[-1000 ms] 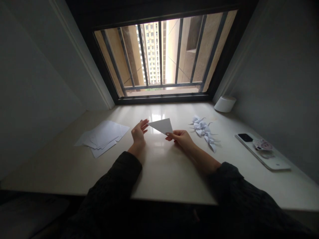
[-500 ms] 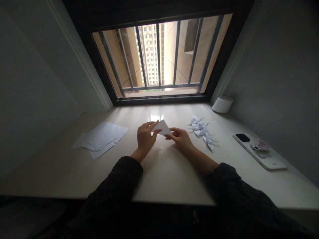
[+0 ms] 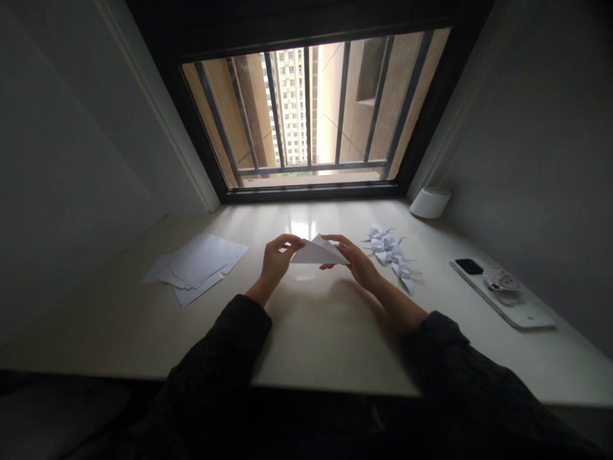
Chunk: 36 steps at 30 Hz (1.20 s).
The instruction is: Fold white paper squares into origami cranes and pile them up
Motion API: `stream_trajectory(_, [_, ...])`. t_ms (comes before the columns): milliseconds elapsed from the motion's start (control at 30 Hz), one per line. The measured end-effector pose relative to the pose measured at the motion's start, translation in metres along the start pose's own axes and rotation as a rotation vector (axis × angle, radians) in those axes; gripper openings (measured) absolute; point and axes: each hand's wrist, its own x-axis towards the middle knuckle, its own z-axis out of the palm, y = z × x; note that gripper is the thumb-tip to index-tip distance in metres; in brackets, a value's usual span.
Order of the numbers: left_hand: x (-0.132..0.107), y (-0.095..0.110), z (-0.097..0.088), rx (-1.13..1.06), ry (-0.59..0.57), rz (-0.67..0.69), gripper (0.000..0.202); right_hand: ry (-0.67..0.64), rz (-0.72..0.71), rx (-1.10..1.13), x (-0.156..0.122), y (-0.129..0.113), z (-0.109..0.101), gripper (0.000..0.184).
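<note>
A folded sheet of white paper point(image 3: 317, 252) is held between my two hands, a little above the white sill. It shows a wide triangular shape with a second peak behind its upper edge. My left hand point(image 3: 279, 259) pinches its left side between thumb and fingers. On the opposite side, my right hand point(image 3: 357, 259) grips the right corner, with some fingers behind the paper and partly hidden. Several folded paper cranes point(image 3: 390, 255) lie in a slanting row just right of my right hand. Left of my left hand rests a loose stack of white paper sheets point(image 3: 198, 262).
A white phone point(image 3: 507, 300) with a round cartoon grip lies at the right. In the back right corner stands a small white rounded object point(image 3: 430, 202). A dark-framed, barred window point(image 3: 311, 191) closes off the back, and the sill's front edge point(image 3: 335, 388) runs near my forearms.
The paper has gone from a compact four-sided shape to a wider triangle, its layers spread. My right hand has moved slightly right, and the left hand's fingers have drawn into a pinch.
</note>
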Motion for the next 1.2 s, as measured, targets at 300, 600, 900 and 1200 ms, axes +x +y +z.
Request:
stream_trajectory(300, [0.002, -0.016, 0.002, -0.241, 0.003, -0.135, 0.019, 0.066, 0.013, -0.087, 0.004, 0.010, -0.009, 0.023])
stream_trajectory(600, [0.004, -0.017, -0.003, -0.088, -0.062, 0.011, 0.019, 0.499, -0.190, -0.362, 0.010, 0.021, -0.021, 0.020])
stream_trajectory(900, [-0.009, -0.005, -0.002, 0.197, -0.145, 0.181, 0.012, 0.573, -0.230, -0.467, 0.011, 0.027, -0.029, 0.022])
stream_trajectory(1200, [0.008, -0.026, -0.007, -0.345, 0.068, -0.166, 0.025, 0.586, -0.217, -0.269, 0.012, 0.023, -0.025, 0.021])
